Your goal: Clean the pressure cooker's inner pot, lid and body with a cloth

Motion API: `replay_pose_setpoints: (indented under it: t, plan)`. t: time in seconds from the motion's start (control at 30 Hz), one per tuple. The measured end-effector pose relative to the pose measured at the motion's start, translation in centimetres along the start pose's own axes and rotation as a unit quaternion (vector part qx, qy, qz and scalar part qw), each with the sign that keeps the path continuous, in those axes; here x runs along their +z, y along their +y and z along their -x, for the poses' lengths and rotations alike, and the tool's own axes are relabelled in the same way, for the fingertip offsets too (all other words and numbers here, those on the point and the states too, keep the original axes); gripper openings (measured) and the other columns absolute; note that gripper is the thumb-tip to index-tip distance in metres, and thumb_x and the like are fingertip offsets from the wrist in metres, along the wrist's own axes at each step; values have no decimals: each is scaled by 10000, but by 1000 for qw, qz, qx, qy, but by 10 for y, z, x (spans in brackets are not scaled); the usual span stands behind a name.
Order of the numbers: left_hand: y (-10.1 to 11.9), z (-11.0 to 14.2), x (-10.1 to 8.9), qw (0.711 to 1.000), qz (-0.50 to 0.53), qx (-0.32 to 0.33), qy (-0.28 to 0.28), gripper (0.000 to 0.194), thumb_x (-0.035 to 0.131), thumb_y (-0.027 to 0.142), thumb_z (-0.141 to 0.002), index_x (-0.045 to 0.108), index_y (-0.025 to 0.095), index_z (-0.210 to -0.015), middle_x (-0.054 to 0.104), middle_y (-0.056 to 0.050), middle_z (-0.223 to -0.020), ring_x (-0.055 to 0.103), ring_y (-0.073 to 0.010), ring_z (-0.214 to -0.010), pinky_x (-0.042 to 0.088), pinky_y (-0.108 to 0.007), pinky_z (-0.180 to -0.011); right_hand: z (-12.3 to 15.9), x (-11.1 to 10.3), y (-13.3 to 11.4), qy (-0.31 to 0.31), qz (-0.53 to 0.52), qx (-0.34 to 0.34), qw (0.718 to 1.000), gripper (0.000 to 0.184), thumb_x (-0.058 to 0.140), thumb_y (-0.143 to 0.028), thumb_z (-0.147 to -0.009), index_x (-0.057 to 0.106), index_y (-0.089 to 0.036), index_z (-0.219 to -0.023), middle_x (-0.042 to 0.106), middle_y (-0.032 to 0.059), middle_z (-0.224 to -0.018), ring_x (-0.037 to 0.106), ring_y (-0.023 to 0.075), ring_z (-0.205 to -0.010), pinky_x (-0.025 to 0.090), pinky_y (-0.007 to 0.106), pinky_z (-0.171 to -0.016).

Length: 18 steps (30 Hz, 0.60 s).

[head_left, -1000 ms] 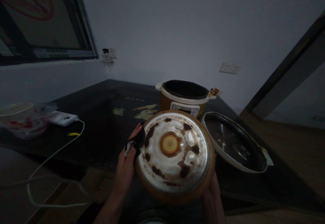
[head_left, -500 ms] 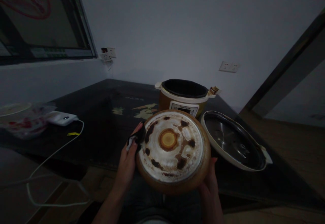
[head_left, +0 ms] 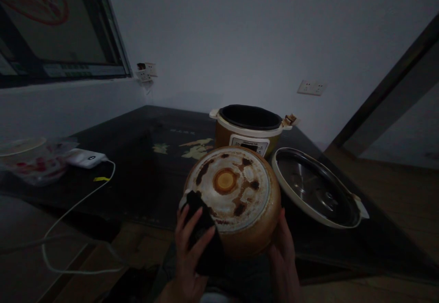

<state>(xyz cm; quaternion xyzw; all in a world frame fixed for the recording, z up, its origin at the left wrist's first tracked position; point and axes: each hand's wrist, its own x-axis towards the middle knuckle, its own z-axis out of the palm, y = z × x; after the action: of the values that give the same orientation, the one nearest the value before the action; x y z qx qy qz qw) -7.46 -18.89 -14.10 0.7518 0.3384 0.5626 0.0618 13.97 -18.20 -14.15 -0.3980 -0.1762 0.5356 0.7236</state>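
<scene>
- The pot (head_left: pixel 242 202) is held tilted, its stained metal base turned up towards the camera, at the near edge of the table; whether it touches the table cannot be told.
- The base bears dark brown patches and a round tan spot at its middle; the pot's side is brown.
- The black cloth (head_left: pixel 206 241) lies pressed against the pot's side and the base's border, on the part towards the left hand.
- The left hand (head_left: pixel 189 257) is half open, fingers spread and bent over the cloth, gripping it against the pot.
- The right hand (head_left: pixel 284 250) is curved round the opposite side of the pot, fingertips showing at its border; the rest of its grip is hidden.
- The cooker (head_left: pixel 248 132) stands upright behind the pot, towards the table's far right corner, its top uncovered and its dark inside showing.
- The lid (head_left: pixel 308 191) lies beside the pot, along the right edge of the table (head_left: pixel 137 197).
- The bag (head_left: pixel 39 163) sits near the table's left edge, just beside a white box (head_left: pixel 87 158); a pale cable (head_left: pixel 79 203) runs from the box over the near edge.
</scene>
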Motion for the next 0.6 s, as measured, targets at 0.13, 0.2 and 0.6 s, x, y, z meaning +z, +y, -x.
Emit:
replay_pose_setpoints:
  t: [0.13, 0.2, 0.6]
  plan:
    - [8, -19, -11, 988, -75, 107, -82, 479, 327, 257, -974, 388, 374, -1434, 487, -29, -1448, 351, -235, -1394, 136, -516, -1174, 3, 5, 0, 10, -27, 11, 1000, 540, 705, -568, -724, 657, -281, -1179, 686, 57, -1205, 614, 285, -1153, 453, 489, -1003]
    - [14, -35, -15, 975, -104, 161, -111, 494, 320, 172, -972, 411, 349, -1425, 528, -26, -1415, 385, -191, -1376, 144, -462, -1179, 4, 4, 1, 21, -44, 20, 999, 529, 730, -566, -695, 683, -276, -1135, 699, 56, -1180, 613, 290, -1153, 441, 477, -1017]
    - [61, -111, -1, 900, -196, 320, -224, 378, 428, 224, -973, 517, 248, -1339, 472, -26, -1466, 385, -251, -1375, 309, -428, -1124, 11, -1, 10, 44, -17, -40, 998, 441, 758, -464, -688, 709, -253, -1073, 728, 47, -1089, 640, 238, -1082, 465, 394, -992]
